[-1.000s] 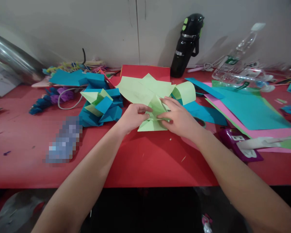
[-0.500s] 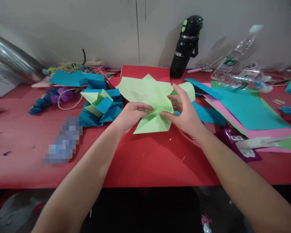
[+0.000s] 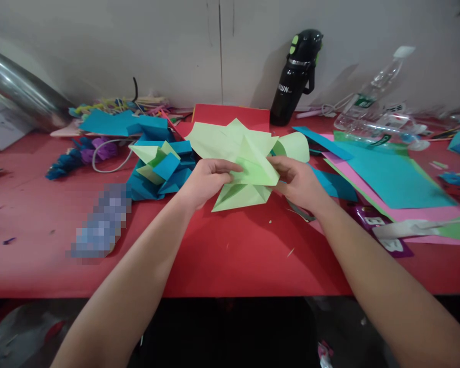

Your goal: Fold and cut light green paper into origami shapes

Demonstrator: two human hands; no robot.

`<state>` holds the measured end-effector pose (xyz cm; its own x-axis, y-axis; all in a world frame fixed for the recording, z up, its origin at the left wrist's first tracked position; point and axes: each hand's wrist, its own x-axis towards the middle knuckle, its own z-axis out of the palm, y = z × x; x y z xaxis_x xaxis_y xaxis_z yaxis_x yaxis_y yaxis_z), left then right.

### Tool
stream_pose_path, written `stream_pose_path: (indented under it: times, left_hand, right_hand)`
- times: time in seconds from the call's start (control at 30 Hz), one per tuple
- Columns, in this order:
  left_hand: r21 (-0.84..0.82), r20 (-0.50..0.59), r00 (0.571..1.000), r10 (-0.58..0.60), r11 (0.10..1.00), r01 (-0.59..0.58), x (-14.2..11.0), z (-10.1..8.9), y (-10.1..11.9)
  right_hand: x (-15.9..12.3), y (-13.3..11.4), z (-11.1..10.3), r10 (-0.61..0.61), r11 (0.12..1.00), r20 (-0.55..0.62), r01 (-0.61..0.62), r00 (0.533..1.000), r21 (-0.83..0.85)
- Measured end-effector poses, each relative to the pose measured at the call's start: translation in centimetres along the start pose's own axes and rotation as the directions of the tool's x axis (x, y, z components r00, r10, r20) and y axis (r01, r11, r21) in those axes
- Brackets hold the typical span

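A piece of light green folded paper (image 3: pixel 253 171) is between my two hands above the red table, with a raised pointed flap and a wide lower edge. My left hand (image 3: pixel 210 179) pinches its left side, thumb and fingers closed on it. On the right side, my right hand (image 3: pixel 297 181) is closed on the edge, with some fingers hidden behind the paper. Behind it lies a larger light green sheet (image 3: pixel 210 140). Left of my left hand sits a folded blue and green paper piece (image 3: pixel 159 171).
A black bottle (image 3: pixel 296 76) stands at the wall. To the right are clear plastic bottles (image 3: pixel 362 102), blue sheets (image 3: pixel 402 176) over pink and green ones, and a purple packet (image 3: pixel 396 245). Purple and blue fuzzy stems (image 3: pixel 74 158) and a blurred-out object (image 3: pixel 101 222) lie left.
My right hand has shifted from the paper's top to its right edge, its fingers drawn in. A pointed flap now stands up on the paper. My left hand stays nearly still.
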<state>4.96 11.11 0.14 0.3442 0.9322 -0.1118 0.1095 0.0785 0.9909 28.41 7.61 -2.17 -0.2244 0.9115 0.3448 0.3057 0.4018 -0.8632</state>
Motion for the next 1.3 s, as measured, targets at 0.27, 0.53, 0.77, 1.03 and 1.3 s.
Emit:
stream_pose_path:
  times: [0.27,0.53,0.77,1.03,1.3]
  left_hand:
    - [0.237,-0.080,0.990,0.113,0.967,-0.091,-0.1,-0.1,0.1]
    - [0.403,-0.222,0.899,0.378,0.875,-0.268,-0.2,0.5,-0.1]
    - [0.371,-0.246,0.894,0.375,0.889,-0.271,-0.2,0.8,-0.3]
    - [-0.041,-0.175,0.980,0.091,0.994,-0.100,0.6,-0.4,-0.6]
    - [-0.193,-0.031,0.999,-0.025,0.981,0.019,0.8,-0.6,-0.9]
  right_hand:
    - [0.0,0.2,-0.5,-0.096,0.990,-0.122,0.082,0.988,-0.115]
    - [-0.4,-2.7,1.6,-0.491,0.766,-0.192,0.315,0.850,-0.560]
    - [-0.2,-1.7,2.4,-0.252,0.933,-0.366,0.124,0.896,-0.339]
    - [0.4,-0.6,1.0,0.044,0.999,-0.373,-0.037,0.927,0.026]
    - [0.5,0.1,0.6,0.213,0.963,-0.354,-0.135,0.911,0.232]
